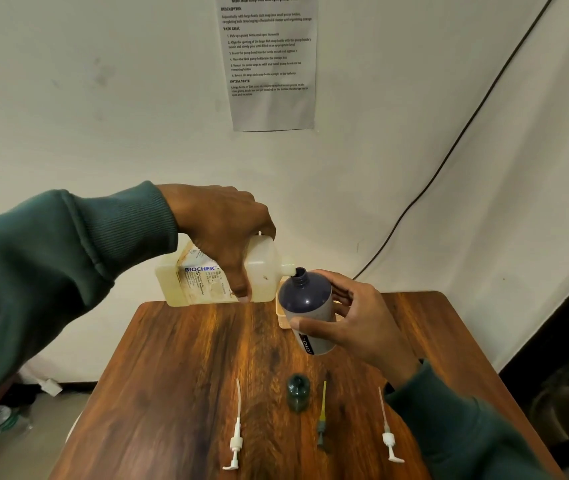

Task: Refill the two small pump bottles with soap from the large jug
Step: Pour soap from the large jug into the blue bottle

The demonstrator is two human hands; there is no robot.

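We see a printed sheet (pixel 271 60) on the far wall, a black cable (pixel 456 140) running down to its right, and a wooden table (pixel 179 375).

Jug (pixel 207 275) label reads "BIOCHEK"; wall sheet (pixel 271 60) headings "DESCRIPTION", "TASK GOAL".

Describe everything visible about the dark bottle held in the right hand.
The dark bottle is a navy, glossy plastic bottle with rounded shoulders and a short threaded neck, open, no pump fitted. A vertical dark label with pale lettering runs down its lighter, greyish side. The right hand grips it around the body, thumb across the front, holding it off the table and tilted, mouth leaning toward the jug. The jug's spout sits right at the mouth; whether soap is flowing cannot be seen.
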